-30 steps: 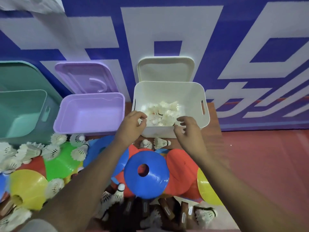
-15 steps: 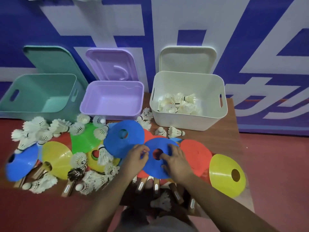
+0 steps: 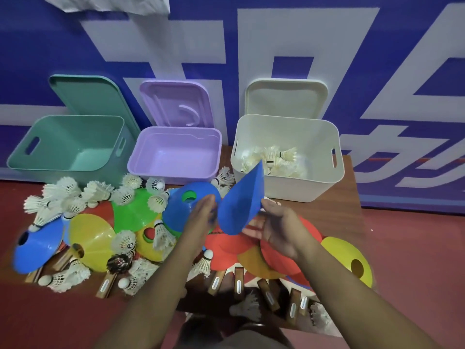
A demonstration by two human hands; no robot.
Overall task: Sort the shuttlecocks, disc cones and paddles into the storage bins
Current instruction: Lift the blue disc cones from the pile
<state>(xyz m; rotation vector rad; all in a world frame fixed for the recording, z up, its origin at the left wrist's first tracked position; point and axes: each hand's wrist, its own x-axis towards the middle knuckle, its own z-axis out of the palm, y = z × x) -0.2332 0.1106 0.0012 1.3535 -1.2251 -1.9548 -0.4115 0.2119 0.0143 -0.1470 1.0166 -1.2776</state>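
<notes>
Right hand [image 3: 279, 227] pinching its rim, left hand [image 3: 201, 217] flat alongside, the tilted blue cone [image 3: 241, 202] could slip into the one-o'clock white bin [image 3: 302, 187].

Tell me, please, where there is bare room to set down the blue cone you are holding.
Bare wood shows right of the white bin, up to the table edge, and in front of it, before the yellow cone. The purple bin and green bin are empty. Left of your right hand, cones, shuttlecocks and paddles crowd the table.
</notes>
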